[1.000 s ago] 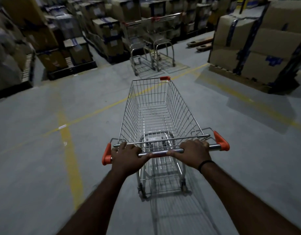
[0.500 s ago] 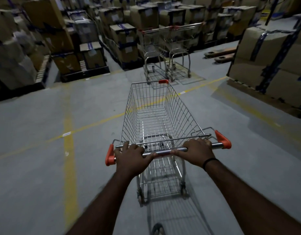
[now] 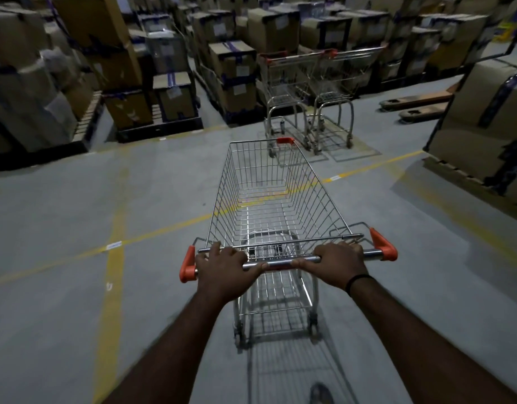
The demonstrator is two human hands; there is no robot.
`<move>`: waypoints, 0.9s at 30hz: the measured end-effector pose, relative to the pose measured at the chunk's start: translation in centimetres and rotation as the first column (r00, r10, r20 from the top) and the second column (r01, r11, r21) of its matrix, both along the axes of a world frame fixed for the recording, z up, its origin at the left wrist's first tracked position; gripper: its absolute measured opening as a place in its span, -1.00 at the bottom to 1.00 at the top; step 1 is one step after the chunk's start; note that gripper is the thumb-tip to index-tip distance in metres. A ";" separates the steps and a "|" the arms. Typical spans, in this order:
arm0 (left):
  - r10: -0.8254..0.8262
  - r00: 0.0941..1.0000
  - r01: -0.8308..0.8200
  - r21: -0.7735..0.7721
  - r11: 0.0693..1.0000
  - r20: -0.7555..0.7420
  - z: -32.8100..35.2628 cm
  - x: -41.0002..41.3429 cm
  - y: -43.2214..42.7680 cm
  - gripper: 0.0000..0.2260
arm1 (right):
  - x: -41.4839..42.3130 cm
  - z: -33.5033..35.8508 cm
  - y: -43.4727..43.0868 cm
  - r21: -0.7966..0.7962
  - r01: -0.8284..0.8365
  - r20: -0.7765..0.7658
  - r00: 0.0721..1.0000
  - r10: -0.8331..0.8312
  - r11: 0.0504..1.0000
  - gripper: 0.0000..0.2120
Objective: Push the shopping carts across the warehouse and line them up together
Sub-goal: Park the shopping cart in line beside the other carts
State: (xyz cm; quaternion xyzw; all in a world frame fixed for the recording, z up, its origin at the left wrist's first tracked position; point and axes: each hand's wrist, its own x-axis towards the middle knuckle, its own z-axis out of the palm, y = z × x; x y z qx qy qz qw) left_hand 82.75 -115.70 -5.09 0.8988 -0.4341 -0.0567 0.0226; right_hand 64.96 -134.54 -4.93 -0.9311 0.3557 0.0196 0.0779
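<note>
Two hands, left hand [image 3: 222,268] and right hand [image 3: 336,262], are curled round the handle bar [image 3: 280,263], spread wide for straight steering; the cart [image 3: 280,217] is held nose-on to the parked carts [image 3: 309,83], short of them.

Arms outstretched, left hand [image 3: 222,271] and right hand [image 3: 337,263] grip the cart handle [image 3: 280,262].

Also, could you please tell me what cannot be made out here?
Head view only.
Fingertips of the left hand and right hand: curled out of sight round the cart handle.
Parked carts: their number, since wires overlap in dim light.
Box labels: too small and blurred to read.
Shoe: cut off by the bottom edge.
</note>
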 end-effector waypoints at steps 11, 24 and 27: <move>0.207 0.975 -0.196 0.128 0.972 -0.079 0.5 11.7 -17.5 -0.22 | 13.3 -0.5 -18.7 -0.003 -0.064 0.009 0.998 0.064 0.998 -0.22; 0.293 0.953 -0.285 0.099 0.953 -0.078 0.9 22.6 -34.1 -0.25 | 26.0 0.1 -35.7 -0.005 -0.122 -0.035 0.992 0.122 0.993 -0.29; 0.287 0.954 -0.280 0.084 0.956 -0.089 1.0 25.9 -37.6 -0.27 | 29.5 0.1 -39.3 -0.001 -0.116 -0.017 0.993 0.116 0.993 -0.29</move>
